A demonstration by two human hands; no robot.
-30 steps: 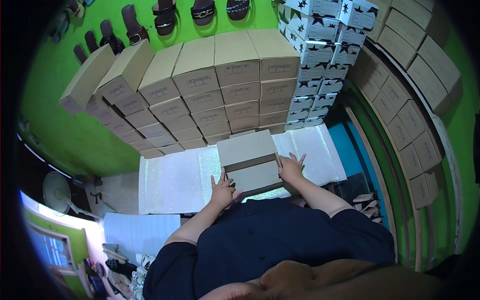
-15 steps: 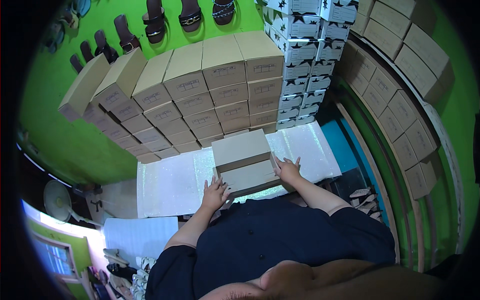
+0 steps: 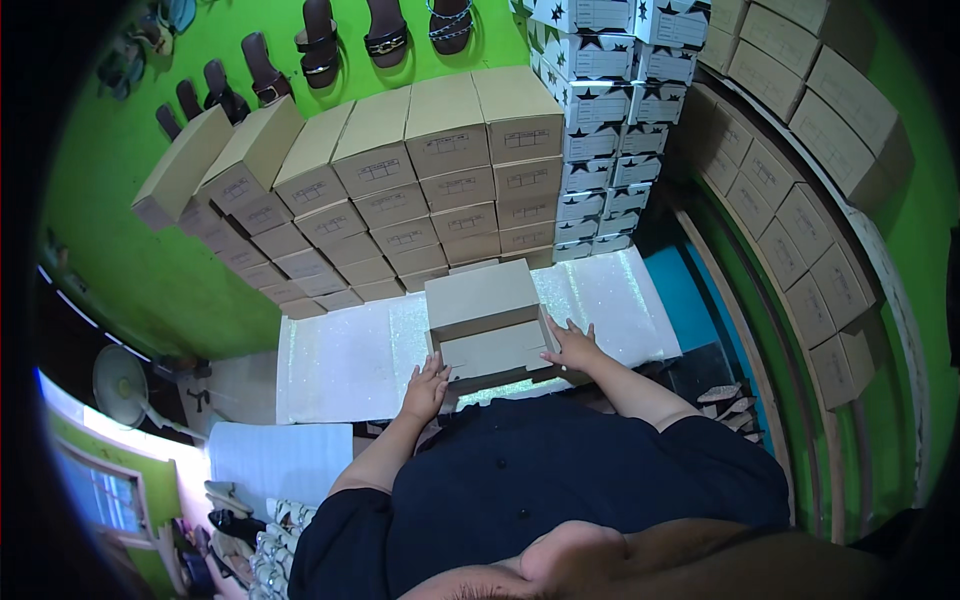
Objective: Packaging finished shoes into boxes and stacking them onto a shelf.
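Note:
Straight in front of me on the table is a brown cardboard shoebox point(image 3: 496, 354) with its lid point(image 3: 482, 291) swung up and back toward the far side. The inside shows only bare board. My left hand point(image 3: 427, 388) is at its near left corner, fingers stretched out and apart, the tips at the box wall. At the right wall is my right hand point(image 3: 573, 346), its fingers spread, with the thumb side against the box edge. Neither hand grips the box; whether every fingertip touches it is too small to tell.
Stacked brown shoeboxes point(image 3: 450, 190) line the table's far edge, beside a column of white star-patterned boxes point(image 3: 600, 105). The table point(image 3: 340, 370) has a glittery white cover. Sandals point(image 3: 386, 38) hang on the green wall. Shelves with more boxes point(image 3: 835, 270) stand right; a fan point(image 3: 120, 385) stands left.
My right hand has slid slightly down along the right wall. The left hand's fingers have drawn closer together at the left corner. The box has hardly moved; the view has shifted slightly.

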